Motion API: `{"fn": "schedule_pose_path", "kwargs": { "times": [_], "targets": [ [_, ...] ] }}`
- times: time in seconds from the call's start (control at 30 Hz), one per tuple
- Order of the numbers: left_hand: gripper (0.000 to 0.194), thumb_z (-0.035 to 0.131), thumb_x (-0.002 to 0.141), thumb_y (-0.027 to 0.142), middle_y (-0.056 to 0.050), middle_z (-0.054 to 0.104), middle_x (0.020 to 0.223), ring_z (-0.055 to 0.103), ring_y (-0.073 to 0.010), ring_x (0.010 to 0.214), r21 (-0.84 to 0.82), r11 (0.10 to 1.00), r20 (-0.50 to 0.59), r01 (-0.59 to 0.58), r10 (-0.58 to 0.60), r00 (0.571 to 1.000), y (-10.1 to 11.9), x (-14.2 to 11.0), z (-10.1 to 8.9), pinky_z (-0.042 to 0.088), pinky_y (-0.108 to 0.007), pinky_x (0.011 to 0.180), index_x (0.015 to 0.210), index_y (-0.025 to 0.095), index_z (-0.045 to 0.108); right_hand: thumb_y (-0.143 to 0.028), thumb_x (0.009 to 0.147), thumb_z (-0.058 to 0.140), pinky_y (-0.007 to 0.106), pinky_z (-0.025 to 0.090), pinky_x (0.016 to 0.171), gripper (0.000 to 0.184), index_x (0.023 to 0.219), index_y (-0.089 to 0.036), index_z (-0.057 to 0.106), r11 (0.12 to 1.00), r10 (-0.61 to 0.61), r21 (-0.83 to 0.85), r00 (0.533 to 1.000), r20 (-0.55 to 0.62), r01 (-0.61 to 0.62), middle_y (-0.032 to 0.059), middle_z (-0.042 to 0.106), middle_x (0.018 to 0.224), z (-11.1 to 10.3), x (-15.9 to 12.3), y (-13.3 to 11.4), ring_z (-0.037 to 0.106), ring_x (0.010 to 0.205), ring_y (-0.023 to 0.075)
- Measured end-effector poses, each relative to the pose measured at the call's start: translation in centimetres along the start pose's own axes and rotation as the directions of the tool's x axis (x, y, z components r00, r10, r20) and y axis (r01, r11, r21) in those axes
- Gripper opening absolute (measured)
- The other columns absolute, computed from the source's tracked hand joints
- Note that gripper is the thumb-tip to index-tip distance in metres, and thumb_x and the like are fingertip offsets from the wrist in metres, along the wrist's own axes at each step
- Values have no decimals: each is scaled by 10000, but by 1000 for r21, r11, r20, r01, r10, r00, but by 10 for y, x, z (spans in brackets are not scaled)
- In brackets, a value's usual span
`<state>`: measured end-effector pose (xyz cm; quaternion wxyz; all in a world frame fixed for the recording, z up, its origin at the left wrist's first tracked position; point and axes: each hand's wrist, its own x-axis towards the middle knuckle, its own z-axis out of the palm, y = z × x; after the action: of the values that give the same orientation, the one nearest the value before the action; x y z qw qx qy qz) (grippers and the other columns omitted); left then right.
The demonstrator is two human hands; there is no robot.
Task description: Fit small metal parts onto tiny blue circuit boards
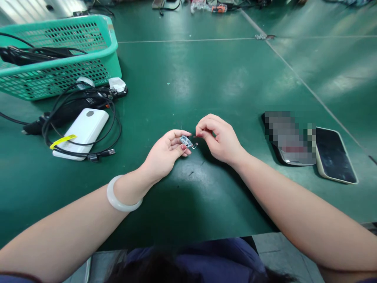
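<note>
Over a green table [176, 86], we see the left hand [163, 155] pinching a small patterned piece [185, 141] between thumb and fingers, its long axis slanting down rightward. A tiny pale frame [195, 146] shows just beside its right end, between the hands. The right hand [221, 138] is just apart, fingertips bunched; whether they grip anything we cannot tell

On the table [182, 86], left of the fingers [177, 133], a device [81, 126] lies partly under a cable [108, 152]; behind it, a basket [114, 53] holds cables [35, 55]. Right of the fingers, two phones [337, 155] lie side by side.
</note>
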<state>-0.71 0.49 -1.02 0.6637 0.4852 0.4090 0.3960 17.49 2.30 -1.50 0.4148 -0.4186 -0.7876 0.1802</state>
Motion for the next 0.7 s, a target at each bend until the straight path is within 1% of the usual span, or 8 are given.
{"fn": "schedule_pose_path", "kwargs": {
  "times": [0.1, 0.23, 0.3, 0.47, 0.6, 0.7],
  "targets": [
    [196, 640, 814, 173, 2, 626, 803, 575, -80, 668, -78, 996, 92, 39, -31, 995, 0, -1, -1, 474, -255, 700, 1002, 149, 590, -82, 848, 522, 283, 453, 715, 170, 749, -197, 598, 990, -91, 105, 996, 6, 90, 8, 592, 843, -2, -3, -10, 553, 773, 126],
    [246, 705, 773, 218, -1, 623, 807, 579, -90, 691, -149, 981, 183, 123, -95, 978, 2, -3, -1, 466, -258, 689, 986, 150, 604, -64, 840, 526, 263, 454, 665, 197, 733, -201, 619, 980, -131, 156, 991, 20, 126, -5, 561, 837, -2, -5, -13, 538, 738, 105],
    [254, 726, 754, 226, -7, 625, 821, 578, -92, 694, -164, 975, 204, 150, -116, 972, 3, -4, 0, 458, -261, 681, 970, 152, 616, -66, 840, 524, 259, 450, 645, 208, 725, -202, 631, 977, -134, 171, 991, 26, 128, -9, 545, 826, -3, -5, -13, 529, 722, 100],
    [270, 755, 728, 251, -25, 630, 814, 575, -107, 682, -191, 963, 252, 190, -140, 958, 5, -4, -1, 441, -270, 648, 962, 158, 657, -112, 853, 529, 267, 443, 629, 226, 712, -218, 671, 982, -99, 164, 993, 61, 88, -2, 534, 826, -7, -5, -14, 520, 721, 107],
    [269, 756, 732, 256, -30, 640, 800, 568, -104, 667, -203, 956, 270, 210, -151, 951, 5, -3, -1, 436, -260, 630, 969, 157, 676, -158, 848, 566, 259, 432, 595, 225, 661, -218, 677, 983, -84, 167, 995, 47, 75, 1, 519, 810, -7, -4, -15, 500, 683, 100],
    [257, 755, 735, 252, -28, 643, 801, 570, -101, 669, -214, 953, 275, 213, -150, 950, 4, -3, -1, 435, -249, 627, 963, 159, 683, -144, 838, 575, 256, 427, 589, 225, 653, -217, 680, 982, -102, 161, 994, 35, 95, 1, 513, 799, -7, -5, -15, 494, 674, 98]
  ]
}}
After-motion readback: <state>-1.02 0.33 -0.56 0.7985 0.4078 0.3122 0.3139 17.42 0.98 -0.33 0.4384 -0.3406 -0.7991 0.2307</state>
